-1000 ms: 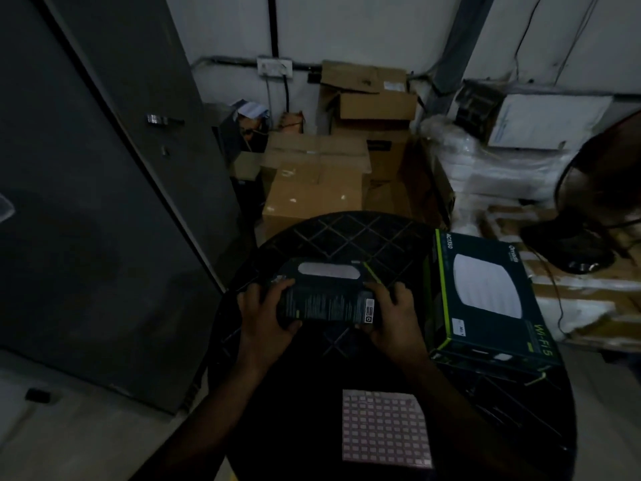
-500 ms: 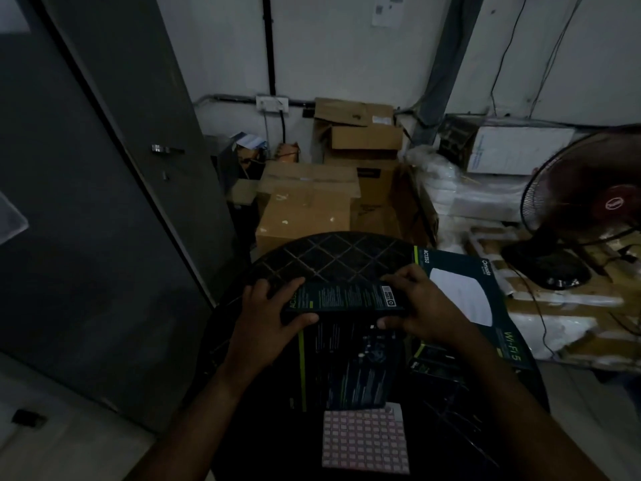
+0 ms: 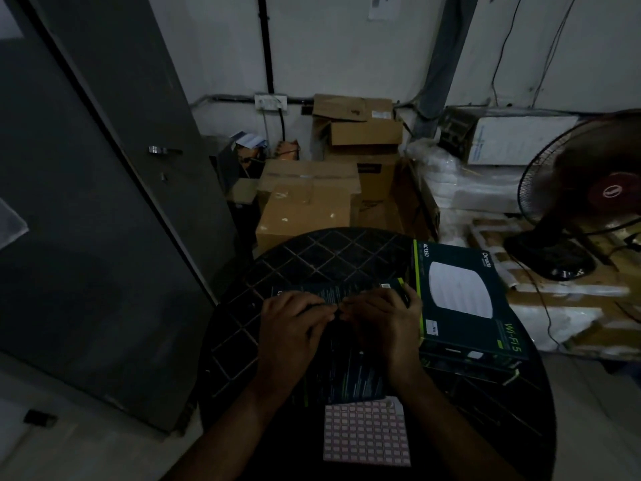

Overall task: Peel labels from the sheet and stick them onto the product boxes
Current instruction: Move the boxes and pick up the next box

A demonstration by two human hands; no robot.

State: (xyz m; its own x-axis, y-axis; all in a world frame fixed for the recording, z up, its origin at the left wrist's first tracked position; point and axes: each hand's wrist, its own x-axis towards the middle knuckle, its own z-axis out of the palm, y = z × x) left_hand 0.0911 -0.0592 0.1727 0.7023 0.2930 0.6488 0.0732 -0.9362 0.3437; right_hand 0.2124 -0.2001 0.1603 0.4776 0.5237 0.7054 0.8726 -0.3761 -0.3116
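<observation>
At the centre of the frame, on a round dark table [image 3: 312, 258] with a diamond-pattern top, a dark product box [image 3: 333, 296] lies flat with its printed back face up, and both hands rest on it. The left hand [image 3: 295, 328] and right hand [image 3: 381, 324] lie palm down, fingertips nearly meeting over the box's middle; the fingers look curled and pressed to the surface, but the dim light hides whether either pinches a label, so I cannot tell what, if anything, they grip. The label sheet [image 3: 367, 433], a pale grid of small pink stickers, lies at the lower centre of the frame, its top edge tucked just under the box's near edge. To the right of centre a stack of similar boxes [image 3: 461, 300] sits with the top one showing a white round device. A floor fan [image 3: 589, 203] stands at the right edge. The likely risks: a small label pressed in poor light may land crooked or creased; the box resting on the sheet could scuff or lift stickers when it is slid; and moving airflow from the fan, if running, could flip a peeled label onto itself.
</observation>
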